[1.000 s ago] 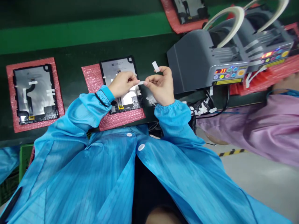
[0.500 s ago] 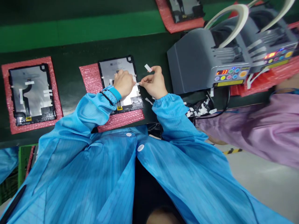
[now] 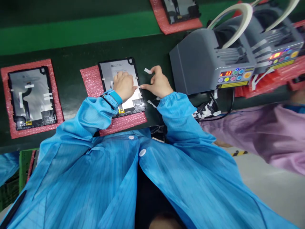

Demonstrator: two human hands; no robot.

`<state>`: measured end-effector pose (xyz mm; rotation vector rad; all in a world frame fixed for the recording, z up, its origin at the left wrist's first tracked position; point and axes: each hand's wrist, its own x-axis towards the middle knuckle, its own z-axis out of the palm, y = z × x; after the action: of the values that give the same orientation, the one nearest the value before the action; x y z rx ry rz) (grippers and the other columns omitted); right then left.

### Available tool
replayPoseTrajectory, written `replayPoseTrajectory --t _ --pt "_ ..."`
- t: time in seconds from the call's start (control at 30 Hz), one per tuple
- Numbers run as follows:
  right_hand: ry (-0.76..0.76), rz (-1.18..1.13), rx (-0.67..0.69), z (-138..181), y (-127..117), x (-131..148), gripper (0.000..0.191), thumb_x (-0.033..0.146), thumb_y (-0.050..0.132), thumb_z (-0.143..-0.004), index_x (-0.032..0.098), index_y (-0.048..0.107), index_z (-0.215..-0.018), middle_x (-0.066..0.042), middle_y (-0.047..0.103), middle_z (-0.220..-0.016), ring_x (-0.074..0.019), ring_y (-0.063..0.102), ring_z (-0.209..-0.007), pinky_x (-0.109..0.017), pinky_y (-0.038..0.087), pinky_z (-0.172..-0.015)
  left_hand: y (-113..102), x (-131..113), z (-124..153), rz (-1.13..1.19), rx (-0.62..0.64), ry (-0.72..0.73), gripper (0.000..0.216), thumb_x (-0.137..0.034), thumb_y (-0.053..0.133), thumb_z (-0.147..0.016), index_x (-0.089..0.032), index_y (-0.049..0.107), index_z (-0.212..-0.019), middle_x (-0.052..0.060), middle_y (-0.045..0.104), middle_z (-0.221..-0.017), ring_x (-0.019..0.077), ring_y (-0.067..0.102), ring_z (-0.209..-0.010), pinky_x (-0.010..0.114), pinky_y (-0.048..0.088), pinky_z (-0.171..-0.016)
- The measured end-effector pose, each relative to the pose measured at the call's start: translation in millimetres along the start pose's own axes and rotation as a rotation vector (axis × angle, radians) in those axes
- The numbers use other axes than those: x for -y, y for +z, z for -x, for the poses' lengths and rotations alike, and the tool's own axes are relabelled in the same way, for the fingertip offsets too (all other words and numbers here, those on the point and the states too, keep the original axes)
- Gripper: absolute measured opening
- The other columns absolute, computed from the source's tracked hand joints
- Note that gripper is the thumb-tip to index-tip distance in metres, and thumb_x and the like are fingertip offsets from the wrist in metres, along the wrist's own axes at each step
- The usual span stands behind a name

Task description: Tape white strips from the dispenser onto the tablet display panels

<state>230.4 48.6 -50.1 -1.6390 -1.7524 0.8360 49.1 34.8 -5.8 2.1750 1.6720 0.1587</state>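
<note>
A tablet-like screen panel (image 3: 125, 67) with a silver back and black frame lies in front of me on pink bubble wrap (image 3: 91, 81). My left hand (image 3: 124, 86) rests over its middle, fingers lying on the silver back and thumb reaching to the right edge. There, its tip meets a small white tape piece (image 3: 139, 87). From the other side, my right hand (image 3: 160, 83) stretches its thumb to that same edge. Another strip of white tape (image 3: 148, 71) clings to the right index fingertip, off the panel. My left palm hides the panel's centre.
A similar taped panel (image 3: 33, 95) lies on pink wrap at left; another (image 3: 181, 11) is at the back. Two grey tape dispensers (image 3: 197, 60) stand at right. Near them are tape scraps (image 3: 207, 109) and a black cable (image 3: 224, 119). A co-worker's lilac sleeve (image 3: 257, 130) is at far right.
The right thumb and fingers have spread from a pinch around the tape at the panel edge; the thumb now points at the edge. The left hand stays on the panel. The view shifts slightly.
</note>
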Motion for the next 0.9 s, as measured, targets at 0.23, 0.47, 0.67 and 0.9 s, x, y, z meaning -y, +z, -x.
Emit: replayPoseTrajectory --t 0.23,0.47,0.67,0.9 --pt "-0.092 -0.097 0.059 11.7 -14.7 6.7 0.043 0.063 0.048 -0.089 0.021 0.052 -0.084 0.001 0.050 -0.070 -0.0137 0.052 -0.073 -0.030 0.044 -0.073 -6.9 23.1 -12.8 0.162 -0.163 0.077 0.020 -0.039 0.054 -0.096 -0.022 0.065 -0.099 0.009 0.064 -0.106 0.0279 0.054 -0.114 0.045 0.039 -0.101" --pt "-0.144 -0.116 0.150 16.0 -10.0 27.1 0.045 0.062 0.049 -0.090 0.019 0.056 -0.077 0.001 0.053 -0.066 -0.0120 0.049 -0.067 -0.028 0.042 -0.070 -2.9 28.2 -22.3 0.241 -0.055 0.271 0.031 -0.046 0.052 -0.095 -0.020 0.067 -0.088 0.007 0.067 -0.096 0.0266 0.055 -0.108 0.043 0.039 -0.097" --pt "0.005 -0.095 0.075 8.7 -8.9 25.4 0.027 0.041 0.058 -0.089 0.016 0.062 -0.078 -0.001 0.058 -0.070 -0.0141 0.054 -0.071 -0.030 0.045 -0.075 1.2 25.7 -24.8 0.217 0.001 0.167 0.022 -0.033 0.052 -0.095 -0.017 0.067 -0.093 0.007 0.065 -0.103 0.0281 0.052 -0.114 0.046 0.034 -0.102" --pt "0.007 0.044 0.108 0.0 -2.0 29.2 0.009 0.022 0.061 -0.082 0.017 0.060 -0.076 -0.002 0.057 -0.075 -0.0152 0.054 -0.074 -0.036 0.046 -0.080 -6.5 21.3 -22.9 0.160 0.052 0.104 0.023 -0.030 0.050 -0.095 -0.018 0.069 -0.097 0.007 0.065 -0.108 0.0283 0.051 -0.118 0.047 0.034 -0.104"
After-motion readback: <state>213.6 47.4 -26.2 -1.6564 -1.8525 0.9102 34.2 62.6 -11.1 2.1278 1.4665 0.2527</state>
